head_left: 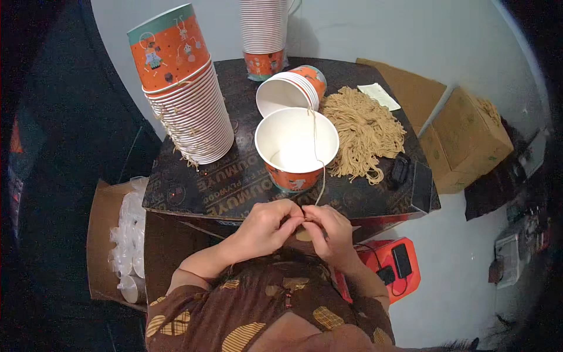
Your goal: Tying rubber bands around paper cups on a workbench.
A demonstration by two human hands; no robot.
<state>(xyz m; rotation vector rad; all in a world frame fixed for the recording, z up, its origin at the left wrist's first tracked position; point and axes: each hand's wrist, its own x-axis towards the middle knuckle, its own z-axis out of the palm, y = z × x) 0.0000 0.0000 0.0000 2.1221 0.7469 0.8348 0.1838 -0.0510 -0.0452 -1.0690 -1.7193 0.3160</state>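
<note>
My left hand (pixel 267 226) and my right hand (pixel 332 233) meet at the table's front edge, their fingertips pinched together. A thin beige cord (pixel 321 189) runs into that pinch; its gripped end is hidden by my fingers. From there the cord rises over the right side of an orange paper bucket (pixel 298 181) and crosses its white mouth to the far rim. The bucket stands upright just beyond my hands, touched by neither. Right of it lies a loose heap of beige cords (pixel 365 138). More paper buckets (pixel 281 94), nested together, lie on their side behind it.
A tall, leaning stack of orange buckets (pixel 196 120) with cords along its rims rises at left. Another stack (pixel 263 35) stands at the back. A white paper slip (pixel 379 95) lies beyond the cords. Cardboard boxes (pixel 469 141) and a red stool (pixel 410 258) are at right.
</note>
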